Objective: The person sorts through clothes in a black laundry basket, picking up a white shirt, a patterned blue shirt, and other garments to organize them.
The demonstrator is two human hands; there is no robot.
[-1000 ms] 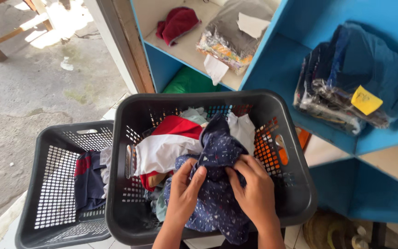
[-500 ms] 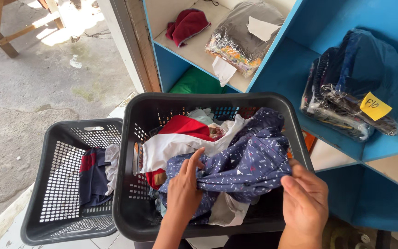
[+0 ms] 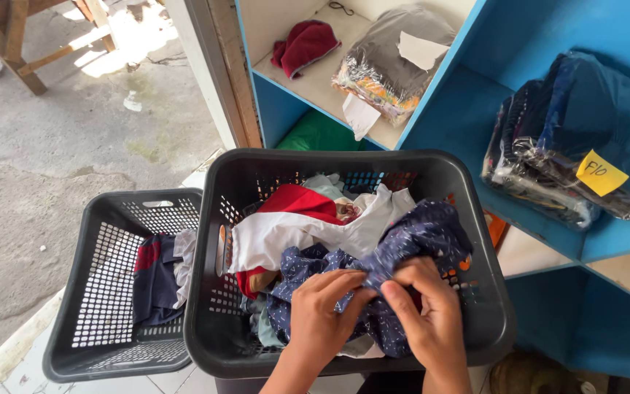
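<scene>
A dark grey laundry basket [image 3: 216, 328] full of clothes stands in front of me. Both hands are over its near side, pinching a navy blue patterned garment [image 3: 424, 233]. My left hand [image 3: 322, 306] grips a fold of that garment near the middle. My right hand [image 3: 424, 306] holds the same fold just to the right, fingertips nearly touching the left hand's. A red and white garment [image 3: 286, 219] lies behind the navy one in the basket.
A second dark basket [image 3: 103, 292] with a few clothes sits lower left. Blue shelves [image 3: 461, 95] behind hold a maroon cloth [image 3: 304, 44], plastic-wrapped bundles [image 3: 391, 58] and dark wrapped clothes with a yellow tag [image 3: 577, 146]. Concrete ground lies to the left.
My right hand came in from the basket's right rim to meet the left hand. The navy garment, spread wide half a second ago, is now bunched between both hands.
</scene>
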